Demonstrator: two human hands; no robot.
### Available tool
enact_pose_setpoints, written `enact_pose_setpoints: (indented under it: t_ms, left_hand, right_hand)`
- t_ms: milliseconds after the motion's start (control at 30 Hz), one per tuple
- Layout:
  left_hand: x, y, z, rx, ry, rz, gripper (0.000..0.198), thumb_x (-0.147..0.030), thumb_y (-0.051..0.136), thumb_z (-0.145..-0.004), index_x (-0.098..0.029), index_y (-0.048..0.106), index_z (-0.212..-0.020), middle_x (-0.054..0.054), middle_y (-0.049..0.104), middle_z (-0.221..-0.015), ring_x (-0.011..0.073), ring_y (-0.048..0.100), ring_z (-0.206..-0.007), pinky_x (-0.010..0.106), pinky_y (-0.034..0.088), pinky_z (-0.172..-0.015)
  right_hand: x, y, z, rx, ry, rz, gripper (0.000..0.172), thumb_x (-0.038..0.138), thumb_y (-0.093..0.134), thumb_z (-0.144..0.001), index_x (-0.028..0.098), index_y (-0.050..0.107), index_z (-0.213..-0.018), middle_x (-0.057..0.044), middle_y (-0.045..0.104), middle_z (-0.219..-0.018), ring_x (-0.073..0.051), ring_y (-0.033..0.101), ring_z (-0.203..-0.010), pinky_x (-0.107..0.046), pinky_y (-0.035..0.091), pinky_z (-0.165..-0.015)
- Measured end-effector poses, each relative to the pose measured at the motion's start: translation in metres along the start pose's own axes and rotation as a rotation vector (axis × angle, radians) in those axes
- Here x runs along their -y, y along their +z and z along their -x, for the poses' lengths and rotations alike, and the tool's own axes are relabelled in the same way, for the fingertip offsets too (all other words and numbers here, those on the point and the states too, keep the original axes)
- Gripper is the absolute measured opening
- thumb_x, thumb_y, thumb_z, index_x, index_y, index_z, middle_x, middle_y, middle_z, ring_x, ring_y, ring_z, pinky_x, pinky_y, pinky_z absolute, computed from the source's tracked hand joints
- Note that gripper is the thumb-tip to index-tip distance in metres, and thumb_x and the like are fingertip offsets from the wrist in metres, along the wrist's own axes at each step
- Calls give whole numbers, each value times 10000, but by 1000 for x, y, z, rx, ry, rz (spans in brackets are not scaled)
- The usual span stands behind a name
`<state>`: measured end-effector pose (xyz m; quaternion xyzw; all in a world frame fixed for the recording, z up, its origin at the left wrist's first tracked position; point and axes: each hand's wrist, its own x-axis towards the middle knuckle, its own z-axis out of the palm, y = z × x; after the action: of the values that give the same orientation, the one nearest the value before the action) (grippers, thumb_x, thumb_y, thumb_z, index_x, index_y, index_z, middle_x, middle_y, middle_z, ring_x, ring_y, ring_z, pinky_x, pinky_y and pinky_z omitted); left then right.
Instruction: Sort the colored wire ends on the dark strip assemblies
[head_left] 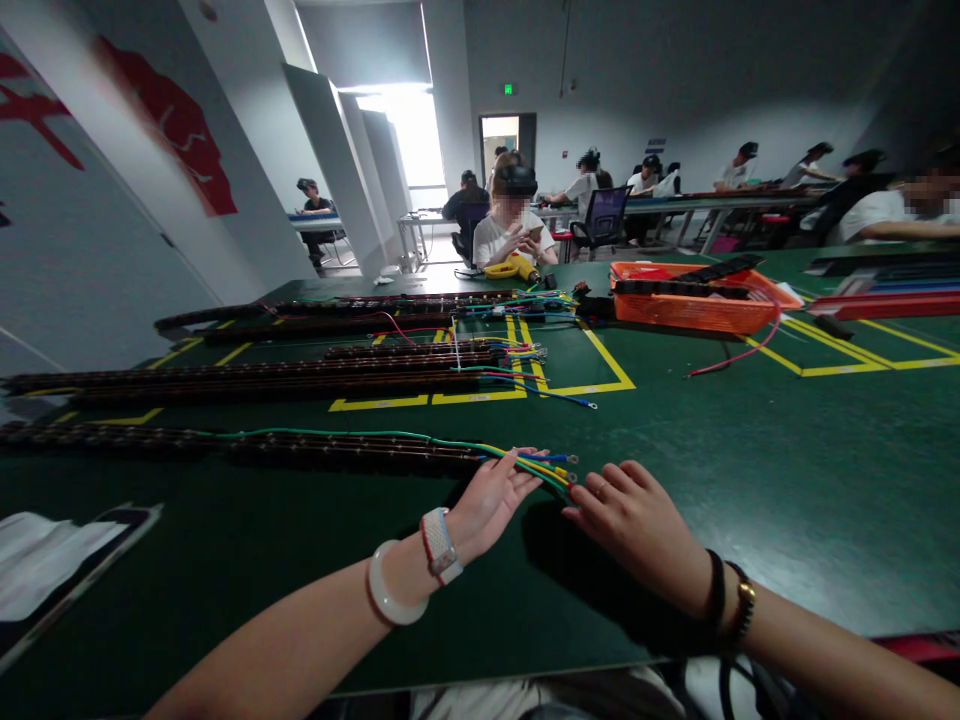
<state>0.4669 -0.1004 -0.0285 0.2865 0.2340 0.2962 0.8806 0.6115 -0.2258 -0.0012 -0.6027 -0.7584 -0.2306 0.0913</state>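
A bundle of coloured wires [487, 450], green, yellow and blue with ring terminals, comes out of a long dark cable chain [300, 448] lying across the table. My left hand [487, 505] is palm up under the bundle, its thumb laid over the wires and its fingers supporting them. At the tips of those wires is my right hand [630, 525], fingers curled, with thumb and forefinger pinching near a small red wire end [572, 486]. The exact contact is partly hidden by the fingers.
More cable chains [262, 378] with loose wire ends lie farther back on the green table [750, 480], over yellow tape outlines. Behind them are an orange basket [690, 310] and a yellow heat gun [514, 268]. A person [514, 230] sits opposite. White sheets [52, 560] lie at left.
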Motion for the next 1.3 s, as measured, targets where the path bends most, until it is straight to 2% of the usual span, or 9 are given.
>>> enact_pose_setpoints:
  t_ms: [233,400,567,700,800,900,1033,1167,1300]
  left_hand:
    - [1,-2,-1,16,13,-10,127,-166,513,-866,-101,615,-904,131,665,-1022,213,615,-1006,409,411,-993]
    - [1,0,-1,-22,-4,-2,152,-201,499,-881,-104,614,-897,135,658,-1042,210,608,-1020,396,417,-986]
    - [0,4,0,-31,5,-26,194,-251,498,-888,-103,625,-891,117,672,-959,185,622,-957,372,423,-974]
    - [0,6,3,-19,15,-44,294,-383,525,-859,-106,621,-874,125,668,-964,200,621,-957,398,421,-980]
    - [-1,7,6,-3,7,-61,294,-401,543,-843,-121,623,-890,124,660,-1024,208,608,-1002,397,405,-1001]
    - [-3,8,7,28,3,-43,229,-326,528,-868,-125,618,-930,127,647,-1076,211,590,-1054,394,394,-1016]
    - [-5,8,6,-21,-25,-48,184,-232,493,-888,-91,602,-932,161,635,-1089,221,596,-1052,405,399,-1015]
    - [-6,7,5,-15,-35,-37,184,-224,481,-895,-83,587,-949,171,622,-1111,226,587,-1073,403,402,-1017]
    - [-8,5,1,-4,-50,-21,162,-205,490,-889,-85,581,-950,176,610,-1133,233,563,-1116,397,393,-1031]
  right_hand:
    - [3,7,3,-18,-41,79,165,159,583,-812,174,605,-975,-54,627,-880,-186,486,-779,-333,291,-718]
    - [6,9,-3,19,-64,134,137,84,545,-791,145,609,-896,-80,623,-886,-188,481,-750,-331,292,-678]
    - [7,-2,-9,8,-77,38,90,135,520,-831,176,586,-787,-45,603,-772,-166,459,-693,-319,269,-660]
    - [-6,-17,-17,-23,-16,13,147,183,472,-875,194,588,-784,-34,586,-746,-159,444,-685,-322,251,-671]
    - [-26,-20,-31,-46,55,57,166,210,467,-887,191,616,-816,-45,600,-767,-169,457,-721,-321,244,-678]
    - [-48,-5,-50,-24,133,61,186,231,474,-890,187,638,-813,-55,622,-796,-179,482,-759,-319,253,-695]
    - [-65,32,-68,57,190,9,181,253,509,-877,194,670,-820,-59,637,-845,-178,508,-797,-305,273,-714]
    - [-69,63,-67,104,192,-108,175,275,534,-875,223,700,-880,-48,646,-872,-173,520,-834,-293,298,-736]
    - [-73,77,-61,95,169,-258,212,321,522,-887,236,694,-975,-48,650,-898,-168,527,-856,-286,327,-756]
